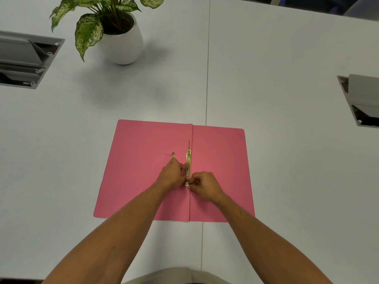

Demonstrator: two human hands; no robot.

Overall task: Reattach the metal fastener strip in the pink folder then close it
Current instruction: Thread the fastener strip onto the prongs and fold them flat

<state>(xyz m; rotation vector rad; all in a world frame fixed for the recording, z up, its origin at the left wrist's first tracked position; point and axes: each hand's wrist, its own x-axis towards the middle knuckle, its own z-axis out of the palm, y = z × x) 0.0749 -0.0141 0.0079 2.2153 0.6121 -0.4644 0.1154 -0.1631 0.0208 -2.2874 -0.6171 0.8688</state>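
The pink folder (139,171) lies open and flat on the white table, its spine fold running toward me. A gold metal fastener strip (188,158) lies along the left side of the fold, with a thin prong sticking up beyond its far end. My left hand (173,174) presses a thumb on the middle of the strip and holds a second gold piece (173,155) that pokes out past the fingers. At the strip's near end, my right hand (202,186) pinches something small with thumb and forefinger; what it pinches is hidden.
A potted plant in a white pot (121,44) stands at the back left. Grey cable boxes are set into the table at the far left (26,60) and far right (361,99). A seam (207,78) runs between two tabletops.
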